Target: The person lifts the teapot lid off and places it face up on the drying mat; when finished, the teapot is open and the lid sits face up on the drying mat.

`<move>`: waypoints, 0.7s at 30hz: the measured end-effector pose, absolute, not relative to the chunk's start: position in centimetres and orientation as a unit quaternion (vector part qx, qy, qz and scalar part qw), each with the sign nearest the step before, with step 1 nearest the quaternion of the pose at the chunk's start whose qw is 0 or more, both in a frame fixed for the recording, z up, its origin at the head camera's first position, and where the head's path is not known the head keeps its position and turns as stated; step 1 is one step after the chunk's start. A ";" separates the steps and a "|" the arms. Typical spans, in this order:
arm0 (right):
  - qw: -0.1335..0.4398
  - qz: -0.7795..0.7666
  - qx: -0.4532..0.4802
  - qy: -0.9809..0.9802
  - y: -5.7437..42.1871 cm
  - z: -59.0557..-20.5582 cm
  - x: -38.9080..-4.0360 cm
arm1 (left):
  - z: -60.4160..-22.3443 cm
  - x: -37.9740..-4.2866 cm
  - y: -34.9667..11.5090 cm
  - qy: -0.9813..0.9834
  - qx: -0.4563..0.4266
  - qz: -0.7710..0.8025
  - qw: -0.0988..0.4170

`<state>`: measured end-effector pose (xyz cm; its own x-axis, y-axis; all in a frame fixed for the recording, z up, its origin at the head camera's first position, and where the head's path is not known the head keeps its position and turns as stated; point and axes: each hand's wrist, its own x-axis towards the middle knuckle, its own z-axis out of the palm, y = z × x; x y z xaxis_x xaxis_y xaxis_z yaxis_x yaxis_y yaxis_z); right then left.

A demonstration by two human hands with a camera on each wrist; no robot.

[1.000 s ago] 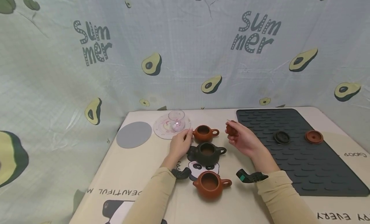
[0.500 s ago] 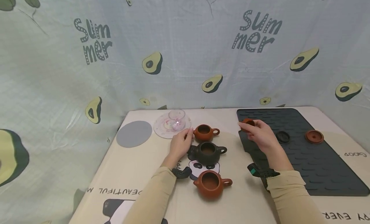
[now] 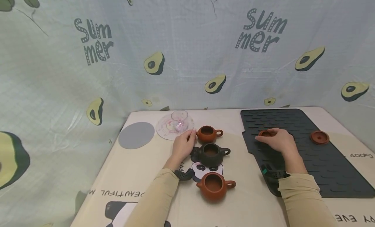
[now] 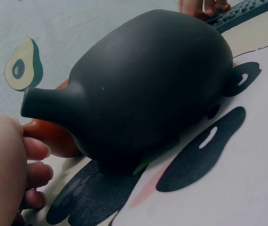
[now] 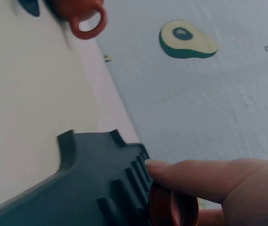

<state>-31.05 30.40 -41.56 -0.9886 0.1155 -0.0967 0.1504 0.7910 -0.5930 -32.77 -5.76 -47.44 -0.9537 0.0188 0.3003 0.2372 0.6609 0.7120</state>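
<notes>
My right hand (image 3: 279, 140) pinches a small red-brown teapot lid (image 3: 265, 133) low over the dark ribbed mat; in the right wrist view the lid (image 5: 164, 207) stands edge-on under the thumb. My left hand (image 3: 184, 145) holds the spout tip of the farthest red-brown teapot (image 3: 206, 134), which has no lid on. Closer in stands a lidless black teapot (image 3: 211, 155), its body (image 4: 152, 84) filling much of the left wrist view. Nearest is another lidless red-brown teapot (image 3: 214, 187). All three handles point right.
The dark mat (image 3: 316, 168) covers the table's right side. A second red-brown lid (image 3: 319, 137) lies on it, while the black lid is hidden behind my right hand. Back left are a clear glass (image 3: 179, 121) on a patterned round mat (image 3: 164, 131) and a grey disc (image 3: 136, 135).
My right hand has carried the lid rightward from beside the far teapot and lowered it over the dark mat. My left hand has stayed at the spout.
</notes>
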 end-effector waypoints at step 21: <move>-0.019 -0.325 0.072 0.943 30.3 -41.8 -30.5 | -47.7 -32.8 -4.9 -0.901 -0.070 -0.411 0.119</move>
<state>-30.53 30.33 -41.82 -0.9889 0.1482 -0.0105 0.1231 0.7779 -0.6162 -32.83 -4.94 -47.66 -0.9618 0.0289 0.2722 0.2246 0.6516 0.7245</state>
